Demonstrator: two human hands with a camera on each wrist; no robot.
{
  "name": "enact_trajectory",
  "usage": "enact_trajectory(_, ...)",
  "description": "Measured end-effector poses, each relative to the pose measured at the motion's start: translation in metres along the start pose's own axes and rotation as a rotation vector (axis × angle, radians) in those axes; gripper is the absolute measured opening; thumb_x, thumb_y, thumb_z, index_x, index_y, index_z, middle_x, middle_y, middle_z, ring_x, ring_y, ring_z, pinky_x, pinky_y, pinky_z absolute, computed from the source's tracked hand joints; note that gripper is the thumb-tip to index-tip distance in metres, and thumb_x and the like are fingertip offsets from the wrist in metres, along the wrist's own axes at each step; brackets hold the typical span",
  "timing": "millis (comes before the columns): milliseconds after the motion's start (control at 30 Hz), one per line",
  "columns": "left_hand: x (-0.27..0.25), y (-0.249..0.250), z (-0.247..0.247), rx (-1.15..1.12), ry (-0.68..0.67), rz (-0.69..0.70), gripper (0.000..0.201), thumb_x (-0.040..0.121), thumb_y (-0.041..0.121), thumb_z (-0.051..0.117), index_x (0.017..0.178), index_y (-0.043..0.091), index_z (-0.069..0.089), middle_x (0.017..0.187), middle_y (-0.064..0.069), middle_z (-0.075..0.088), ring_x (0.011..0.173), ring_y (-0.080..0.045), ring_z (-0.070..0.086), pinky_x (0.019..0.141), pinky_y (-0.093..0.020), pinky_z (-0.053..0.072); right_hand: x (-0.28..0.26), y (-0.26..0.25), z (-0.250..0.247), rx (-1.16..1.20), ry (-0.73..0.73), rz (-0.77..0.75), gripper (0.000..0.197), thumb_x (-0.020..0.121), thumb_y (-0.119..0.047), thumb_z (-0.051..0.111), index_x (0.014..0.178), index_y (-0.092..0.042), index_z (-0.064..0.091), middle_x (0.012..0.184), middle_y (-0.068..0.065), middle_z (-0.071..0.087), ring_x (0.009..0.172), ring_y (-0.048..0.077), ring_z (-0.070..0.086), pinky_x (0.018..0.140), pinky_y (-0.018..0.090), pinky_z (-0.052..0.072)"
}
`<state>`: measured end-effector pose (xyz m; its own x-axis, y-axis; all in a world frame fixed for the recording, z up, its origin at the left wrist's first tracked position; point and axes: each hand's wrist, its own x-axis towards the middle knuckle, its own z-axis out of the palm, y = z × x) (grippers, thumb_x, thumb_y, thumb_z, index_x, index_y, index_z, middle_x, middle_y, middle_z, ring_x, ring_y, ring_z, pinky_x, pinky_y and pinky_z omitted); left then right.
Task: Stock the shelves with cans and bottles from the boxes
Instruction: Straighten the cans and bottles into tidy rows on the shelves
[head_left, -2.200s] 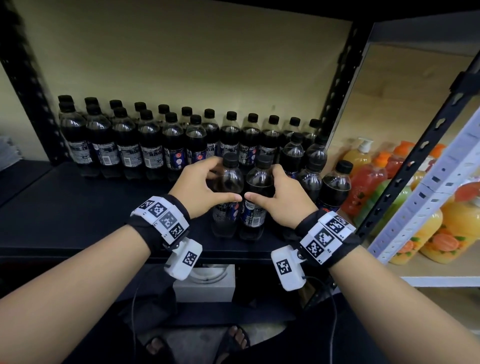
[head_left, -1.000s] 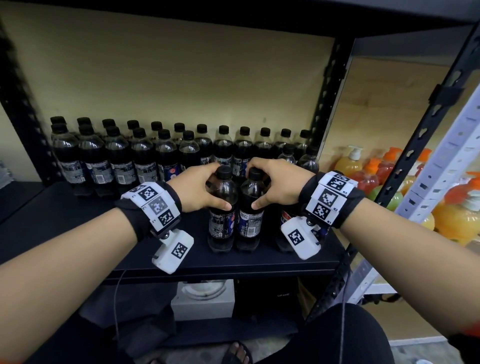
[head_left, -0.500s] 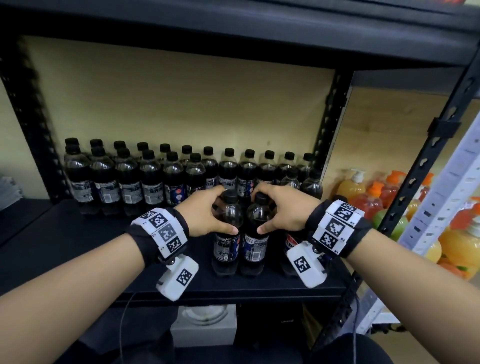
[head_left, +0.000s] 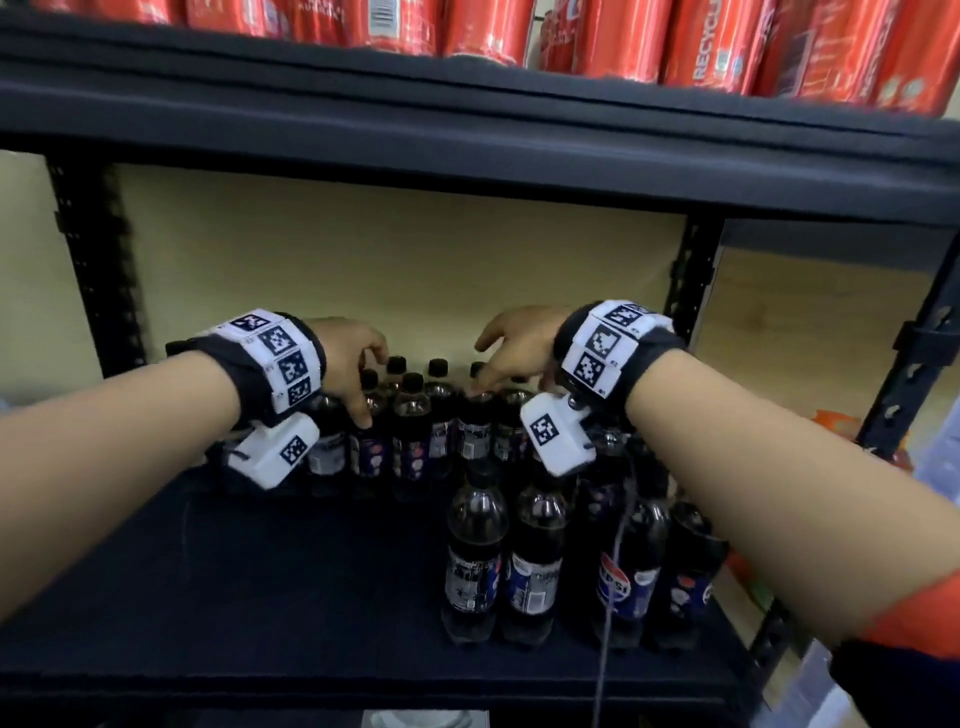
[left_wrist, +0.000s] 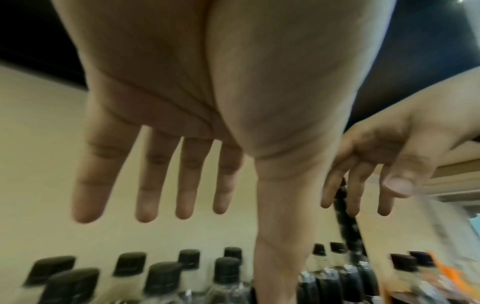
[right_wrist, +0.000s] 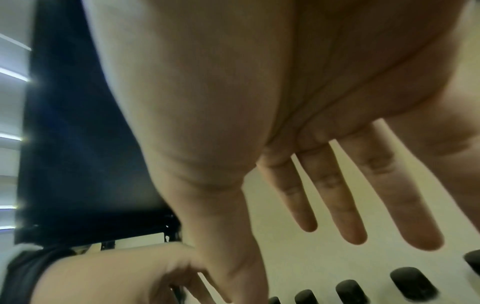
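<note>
Rows of dark cola bottles (head_left: 413, 415) with black caps stand at the back of the black shelf (head_left: 260, 571). In front of them at the right stand more of them, among them two bottles (head_left: 475, 561) side by side. My left hand (head_left: 358, 374) hovers open over the back rows, fingers pointing down near the caps. My right hand (head_left: 506, 358) is open too, its fingertips at a cap. The left wrist view shows my left hand (left_wrist: 155, 185) with straight, spread fingers above bottle caps (left_wrist: 226, 265). In the right wrist view my right hand (right_wrist: 337, 195) holds nothing.
Red cans (head_left: 623, 36) line the shelf above, whose black edge (head_left: 467, 156) hangs low over my hands. A black upright post (head_left: 691, 280) bounds the bay on the right. Orange bottles (head_left: 831, 421) show on the neighbouring shelf. The shelf's front left is bare.
Both hands have let go of the two front bottles and lifted up and back over the rear rows. The two bottles stay standing on the shelf. The view has tilted upward.
</note>
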<state>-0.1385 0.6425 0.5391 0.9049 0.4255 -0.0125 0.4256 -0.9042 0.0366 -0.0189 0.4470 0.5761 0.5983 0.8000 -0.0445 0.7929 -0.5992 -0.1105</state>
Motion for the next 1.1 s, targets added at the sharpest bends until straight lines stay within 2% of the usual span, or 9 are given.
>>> enact_trajectory(300, 0.056, -0.029, 0.005, -0.109, 0.097, -0.042, 0.075, 0.067, 0.034, 0.092, 0.133, 0.023, 0.058, 0.119, 0.003, 0.065, 0.102, -0.019, 0.062, 0.087, -0.03, 0.052, 0.143, -0.03, 0.013, -0.173, -0.044, 0.065, 0.086, 0.021, -0.062, 0.086, 0.097, -0.024, 0.078, 0.083, -0.004, 0.077, 0.072, 0.025, 0.076, 0.071, 0.051, 0.062)
enact_trajectory(467, 0.077, -0.031, 0.024, -0.116, 0.071, -0.025, 0.076, 0.064, 0.03, 0.093, 0.132, 0.02, 0.06, 0.12, 0.001, 0.067, 0.097, -0.019, 0.063, 0.087, -0.032, 0.056, 0.161, -0.036, 0.035, -0.12, -0.095, -0.02, 0.065, 0.055, -0.043, 0.091, 0.108, -0.011, 0.074, 0.094, 0.005, 0.073, 0.082, 0.022, 0.07, 0.079, 0.038, 0.06)
enact_trajectory(667, 0.101, -0.03, 0.038, -0.051, 0.008, -0.021, 0.061, 0.063, 0.031, 0.094, 0.117, 0.016, 0.069, 0.109, 0.0, 0.072, 0.09, -0.02, 0.066, 0.078, -0.029, 0.056, 0.204, -0.032, 0.058, -0.123, -0.151, -0.066, 0.078, 0.041, -0.057, 0.086, 0.103, -0.011, 0.077, 0.092, 0.015, 0.075, 0.072, 0.007, 0.045, 0.056, 0.024, 0.049)
enact_trajectory(700, 0.104, -0.028, 0.04, -0.037, -0.01, -0.017, 0.056, 0.064, 0.031, 0.094, 0.113, 0.015, 0.071, 0.106, -0.001, 0.073, 0.09, -0.021, 0.068, 0.077, -0.029, 0.057, 0.207, -0.033, 0.062, -0.149, -0.159, -0.063, 0.071, 0.047, -0.052, 0.088, 0.104, -0.011, 0.077, 0.099, 0.017, 0.074, 0.094, 0.043, 0.066, 0.051, 0.021, 0.046)
enact_trajectory(800, 0.112, -0.025, 0.049, 0.022, -0.088, -0.056, 0.046, 0.066, 0.03, 0.093, 0.104, 0.014, 0.073, 0.098, -0.002, 0.074, 0.089, -0.022, 0.07, 0.072, -0.028, 0.056, 0.212, -0.031, 0.073, -0.17, -0.19, -0.097, 0.045, 0.068, -0.034, 0.091, 0.104, -0.012, 0.079, 0.106, 0.016, 0.073, 0.063, 0.015, 0.06, 0.041, 0.016, 0.041)
enact_trajectory(833, 0.12, -0.028, 0.052, 0.046, -0.111, -0.082, 0.041, 0.066, 0.03, 0.093, 0.099, 0.015, 0.074, 0.091, 0.0, 0.073, 0.082, -0.02, 0.07, 0.066, -0.025, 0.054, 0.21, -0.03, 0.076, -0.165, -0.178, -0.116, 0.043, 0.07, -0.032, 0.091, 0.105, -0.01, 0.078, 0.107, 0.016, 0.073, 0.093, 0.032, 0.073, 0.043, 0.017, 0.043)
enact_trajectory(867, 0.126, -0.031, 0.055, 0.05, -0.119, -0.098, 0.036, 0.065, 0.032, 0.094, 0.092, 0.017, 0.075, 0.082, 0.003, 0.071, 0.072, -0.016, 0.068, 0.058, -0.02, 0.05, 0.21, -0.028, 0.079, -0.127, -0.179, -0.11, 0.043, 0.071, -0.029, 0.09, 0.106, -0.007, 0.076, 0.105, 0.017, 0.074, 0.075, 0.006, 0.044, 0.049, 0.019, 0.047)
enact_trajectory(967, 0.153, -0.044, 0.064, 0.116, -0.16, -0.132, 0.036, 0.057, 0.044, 0.097, 0.075, 0.022, 0.076, 0.071, 0.009, 0.069, 0.042, -0.002, 0.054, 0.04, -0.012, 0.038, 0.2, -0.028, 0.079, -0.091, -0.231, -0.15, 0.047, 0.064, -0.036, 0.094, 0.099, -0.01, 0.077, 0.084, 0.007, 0.076, 0.069, 0.018, 0.06, 0.068, 0.033, 0.057)
enact_trajectory(1100, 0.158, -0.048, 0.068, 0.164, -0.216, -0.115, 0.042, 0.044, 0.05, 0.098, 0.067, 0.025, 0.074, 0.07, 0.008, 0.072, 0.055, -0.008, 0.063, 0.046, -0.014, 0.045, 0.191, -0.03, 0.086, -0.09, -0.263, -0.155, 0.057, 0.045, -0.049, 0.097, 0.092, -0.024, 0.076, 0.082, -0.001, 0.077, 0.08, 0.025, 0.075, 0.081, 0.046, 0.062)
